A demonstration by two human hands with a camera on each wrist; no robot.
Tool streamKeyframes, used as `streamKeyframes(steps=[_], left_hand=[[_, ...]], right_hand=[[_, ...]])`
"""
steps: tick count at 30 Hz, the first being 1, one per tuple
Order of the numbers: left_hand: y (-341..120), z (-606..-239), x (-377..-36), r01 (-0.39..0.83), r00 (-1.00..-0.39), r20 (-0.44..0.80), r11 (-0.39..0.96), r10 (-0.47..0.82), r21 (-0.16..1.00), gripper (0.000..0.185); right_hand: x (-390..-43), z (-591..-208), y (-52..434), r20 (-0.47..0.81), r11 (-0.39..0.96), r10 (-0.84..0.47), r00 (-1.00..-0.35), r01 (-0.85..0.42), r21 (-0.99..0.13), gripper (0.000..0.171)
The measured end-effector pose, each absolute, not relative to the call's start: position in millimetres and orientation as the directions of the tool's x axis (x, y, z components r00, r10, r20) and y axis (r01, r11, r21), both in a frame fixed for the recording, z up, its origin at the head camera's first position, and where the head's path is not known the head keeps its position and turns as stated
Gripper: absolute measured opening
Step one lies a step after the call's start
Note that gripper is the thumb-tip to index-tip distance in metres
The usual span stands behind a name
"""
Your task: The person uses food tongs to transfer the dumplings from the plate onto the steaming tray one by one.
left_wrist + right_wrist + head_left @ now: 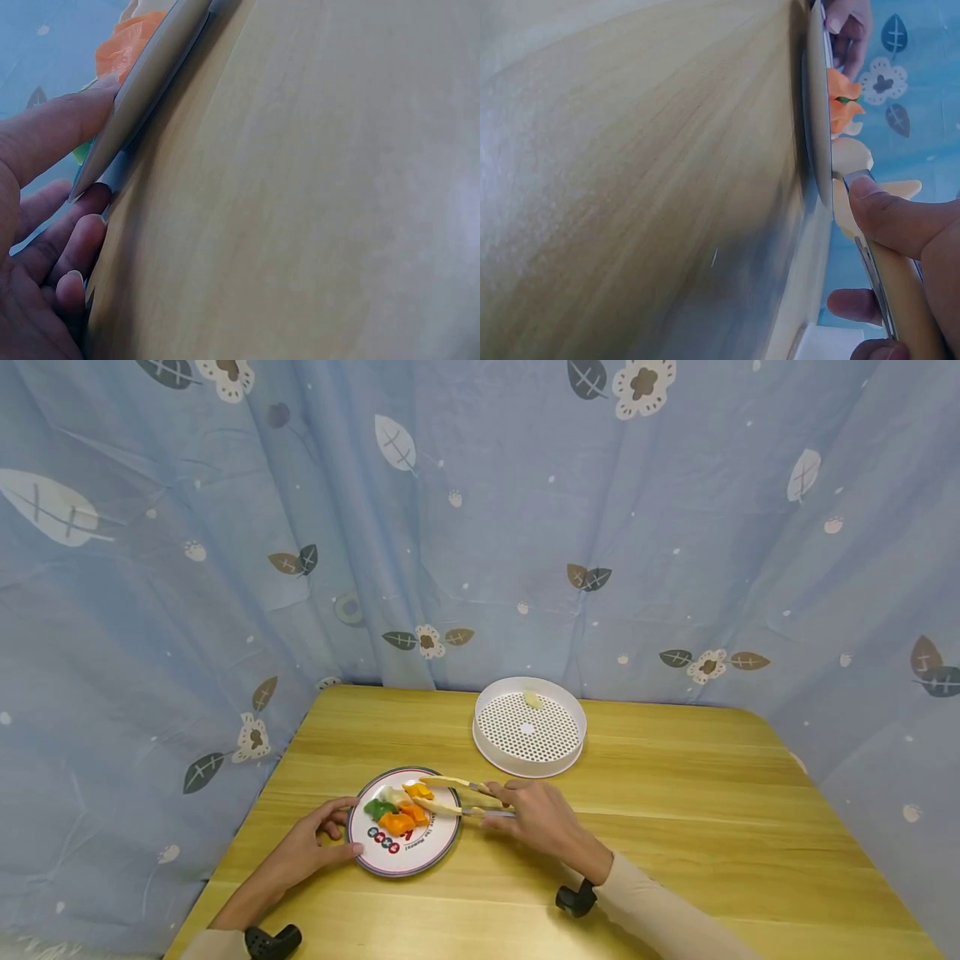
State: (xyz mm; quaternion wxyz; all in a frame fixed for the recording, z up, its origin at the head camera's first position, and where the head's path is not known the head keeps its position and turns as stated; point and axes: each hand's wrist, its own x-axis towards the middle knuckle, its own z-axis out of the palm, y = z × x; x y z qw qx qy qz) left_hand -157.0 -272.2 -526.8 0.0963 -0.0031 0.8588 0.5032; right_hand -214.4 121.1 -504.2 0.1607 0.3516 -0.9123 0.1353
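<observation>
A white plate (pixel 405 858) with a dark blue and red rim stands on the table's left part. On it lie soft-looking pieces: orange (pixel 396 823), green (pixel 379 809), yellow-orange (pixel 417 791) and a pale one (pixel 393 795). My left hand (pixel 318 839) holds the plate's left edge, thumb (pixel 67 124) on the rim and fingers at its side. My right hand (pixel 536 814) grips tongs (pixel 442 808) with cream tips and metal arms. The tips are spread over the plate around the yellow-orange piece; whether they touch it I cannot tell.
A round white perforated tray (pixel 480 735) stands at the back middle of the wooden table (pixel 675 793), with one pale piece (pixel 532 700) inside near its far wall. A blue patterned curtain (pixel 510 527) hangs behind the table and along its sides.
</observation>
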Motion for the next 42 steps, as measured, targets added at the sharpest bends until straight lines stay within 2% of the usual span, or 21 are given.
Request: streamKeyframes(steps=[8,20,27,36,42], left_hand=[[-272.3,-525.9,-158.3,-0.106,-0.981,-0.171,0.477,0.096,0.873,0.079],[-272.7,-526.7,-159.5,-0.11,-0.982,-0.171,0.481,0.085,0.87,0.079],[-273.0,-525.5,-158.7,-0.1,-0.982,-0.164,0.482,0.093,0.87,0.078],[-271.4,-525.0,-158.2,-0.109,-0.981,-0.172,0.481,0.089,0.87,0.077],[-271.7,-525.2,-157.7,-0.105,-0.982,-0.165,0.463,0.092,0.88,0.077]], right_hand=[[-214.5,-501.8,121.4,0.39,0.716,-0.599,-0.7,-0.686,-0.131,0.055],[-214.5,-489.8,128.1,0.419,0.712,-0.549,-0.723,-0.667,-0.219,0.053],[-217.2,-482.0,135.4,0.449,0.73,-0.526,-0.722,-0.655,-0.197,0.05],[-226.2,-472.7,148.2,0.453,0.757,-0.481,-0.751,-0.616,-0.217,0.052],[-236.9,-467.6,158.3,0.486,0.748,-0.473,-0.735,-0.626,-0.22,0.052]])
